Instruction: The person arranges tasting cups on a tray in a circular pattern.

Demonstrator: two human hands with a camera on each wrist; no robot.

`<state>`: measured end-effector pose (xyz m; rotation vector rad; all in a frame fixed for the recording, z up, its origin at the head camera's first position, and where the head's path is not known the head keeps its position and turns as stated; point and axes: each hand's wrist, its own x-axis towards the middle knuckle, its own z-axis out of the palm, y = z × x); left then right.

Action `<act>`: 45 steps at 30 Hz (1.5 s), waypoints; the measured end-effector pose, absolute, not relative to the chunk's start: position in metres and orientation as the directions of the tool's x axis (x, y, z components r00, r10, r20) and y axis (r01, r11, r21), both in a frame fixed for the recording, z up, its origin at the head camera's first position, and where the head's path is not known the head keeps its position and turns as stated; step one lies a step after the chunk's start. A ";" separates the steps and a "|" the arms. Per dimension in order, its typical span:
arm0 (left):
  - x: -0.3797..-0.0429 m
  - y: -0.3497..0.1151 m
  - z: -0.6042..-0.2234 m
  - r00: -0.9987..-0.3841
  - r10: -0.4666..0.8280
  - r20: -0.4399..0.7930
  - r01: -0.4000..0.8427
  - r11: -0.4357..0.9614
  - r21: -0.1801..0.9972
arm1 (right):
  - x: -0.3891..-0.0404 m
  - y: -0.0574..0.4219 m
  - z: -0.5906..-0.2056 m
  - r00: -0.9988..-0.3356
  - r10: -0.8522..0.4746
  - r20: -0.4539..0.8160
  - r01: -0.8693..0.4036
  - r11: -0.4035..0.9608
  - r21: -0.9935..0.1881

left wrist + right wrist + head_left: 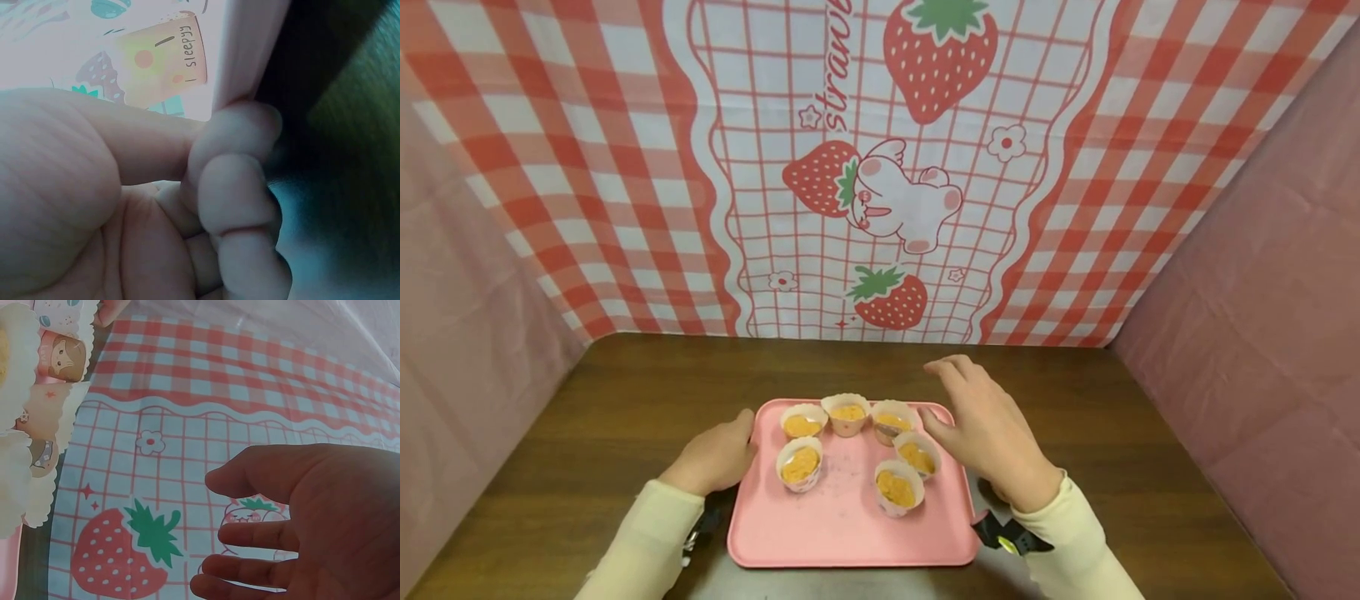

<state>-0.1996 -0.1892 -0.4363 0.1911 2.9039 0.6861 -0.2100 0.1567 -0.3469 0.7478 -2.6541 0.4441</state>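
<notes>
My left hand (713, 457) grips the left edge of a pink tray (820, 537). In the left wrist view, its fingers are curled at the tray's rim (247, 50) and a printed paper cup stands close by. Several paper baking cups with orange-yellow filling stand on the tray, two at the left (800, 463), one at the back middle (847, 415) and others down the right side (898, 490). My right hand (988, 429) is raised by the tray's back right corner, fingers spread and holding nothing. In the right wrist view its palm shows, apart from the cups (19, 481).
The tray lies on a dark brown wooden table (647, 375). Behind the table hangs a red-and-white checked cloth (625, 167) with strawberry prints. Pink cloth walls (1262, 292) stand at both sides. A black strap (1011, 533) sits at the right wrist.
</notes>
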 end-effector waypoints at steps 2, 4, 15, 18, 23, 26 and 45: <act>-0.200 -0.190 -0.438 -0.980 0.162 -0.117 0.092 0.886 0.455 | -0.210 0.157 -0.347 -0.806 -0.436 0.400 -0.542 0.814 -0.206; -0.200 -0.190 -0.439 -0.980 0.162 -0.115 0.094 0.886 0.453 | -0.210 0.157 -0.348 -0.808 -0.434 0.397 -0.541 0.814 -0.210; -0.200 -0.191 -0.437 -0.980 0.162 -0.118 0.091 0.885 0.456 | -0.212 0.157 -0.348 -0.809 -0.433 0.397 -0.536 0.821 -0.198; -0.200 -0.191 -0.440 -0.979 0.164 -0.121 0.091 0.883 0.460 | -0.212 0.157 -0.349 -0.819 -0.426 0.385 -0.526 0.826 -0.203; -0.199 -0.193 -0.442 -0.978 0.165 -0.128 0.088 0.881 0.464 | -0.213 0.155 -0.351 -0.833 -0.429 0.349 -0.517 0.829 -0.214; -0.201 -0.193 -0.442 -0.978 0.166 -0.128 0.090 0.883 0.460 | -0.213 0.155 -0.351 -0.835 -0.434 0.338 -0.517 0.830 -0.209; -0.205 -0.194 -0.440 -0.976 0.170 -0.133 0.092 0.884 0.459 | -0.214 0.155 -0.352 -0.859 -0.449 0.248 -0.500 0.840 -0.212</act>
